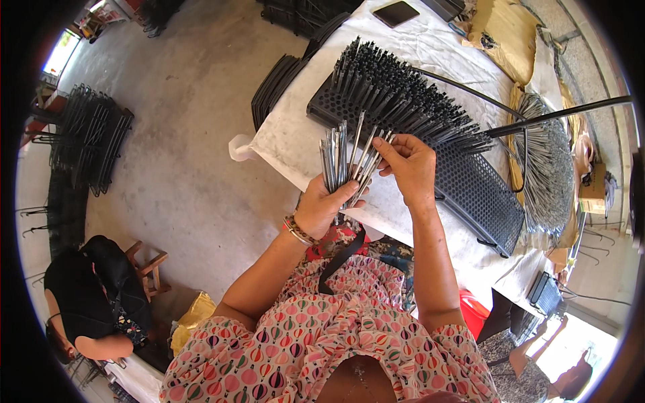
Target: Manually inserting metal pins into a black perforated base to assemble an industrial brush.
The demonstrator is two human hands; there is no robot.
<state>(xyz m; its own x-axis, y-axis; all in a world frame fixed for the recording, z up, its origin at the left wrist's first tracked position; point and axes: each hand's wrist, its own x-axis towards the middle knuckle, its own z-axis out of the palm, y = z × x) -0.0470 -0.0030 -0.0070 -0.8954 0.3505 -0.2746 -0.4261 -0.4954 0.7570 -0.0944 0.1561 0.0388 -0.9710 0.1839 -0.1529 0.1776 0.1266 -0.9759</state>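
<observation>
My left hand (317, 208) is wrapped round the lower part of a fanned bundle of thin silvery metal rods (333, 161). At the bundle's right side, my right hand (413, 168) pinches the upper ends of several rods between thumb and fingers. The bundle is held upright, slightly spread, over the table's near edge. Just beyond my hands lies a long black perforated rack (478, 195). Dense rows of dark, black-tipped rods (403, 87) stand in its far part, while its near right part shows bare holes.
A white cloth (279, 138) covers the table. A large heap of thin grey rods (543, 168) lies at the right, with a black bar (557, 115) across it. A dark tablet-like device (396, 13) lies at the back. Other people sit at lower left (97, 295) and lower right (517, 356).
</observation>
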